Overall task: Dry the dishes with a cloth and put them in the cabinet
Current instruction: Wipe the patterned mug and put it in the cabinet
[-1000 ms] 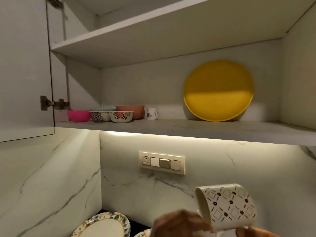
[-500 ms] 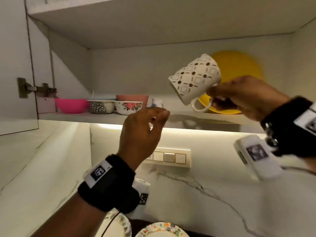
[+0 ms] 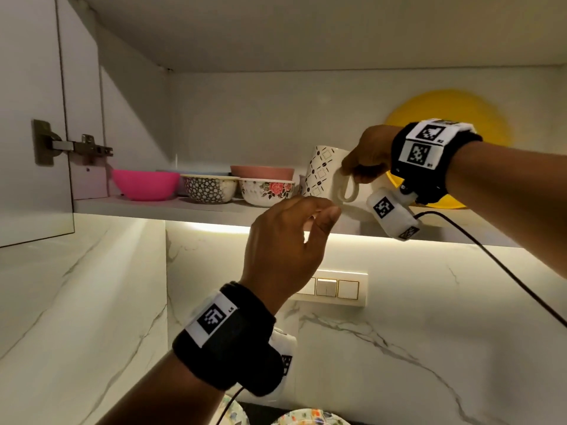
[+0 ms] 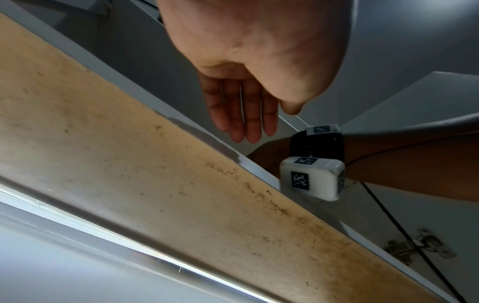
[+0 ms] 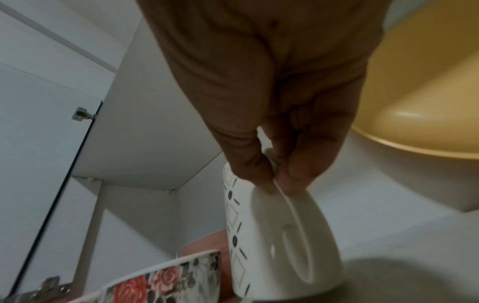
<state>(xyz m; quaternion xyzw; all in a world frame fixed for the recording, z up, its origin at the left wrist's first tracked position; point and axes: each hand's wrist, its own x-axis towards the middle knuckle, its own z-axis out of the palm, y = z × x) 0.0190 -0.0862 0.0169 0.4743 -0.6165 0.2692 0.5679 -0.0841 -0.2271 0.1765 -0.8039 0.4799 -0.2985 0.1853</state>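
A white mug [image 3: 322, 173] with a dark diamond pattern stands at the lower cabinet shelf [image 3: 184, 207], right beside the floral bowl [image 3: 267, 190]. My right hand [image 3: 346, 170] pinches the top of its handle between thumb and fingers; the right wrist view shows this pinch [image 5: 276, 184] on the mug [image 5: 259, 235]. I cannot tell whether the mug's base touches the shelf. My left hand [image 3: 319, 213] is raised just below the shelf edge, fingers relaxed and holding nothing. No cloth is in view.
On the shelf to the left sit a pink bowl [image 3: 144, 184], a patterned bowl [image 3: 208, 188] and a terracotta bowl [image 3: 260, 171]. A yellow plate [image 3: 491, 118] leans on the back wall behind my right wrist. The cabinet door [image 3: 27, 118] stands open at left. Patterned plates [image 3: 306, 418] lie below.
My right hand has carried the mug from below the shelf up and into the cabinet, lowering it beside the floral bowl. The left hand has risen to the shelf edge.
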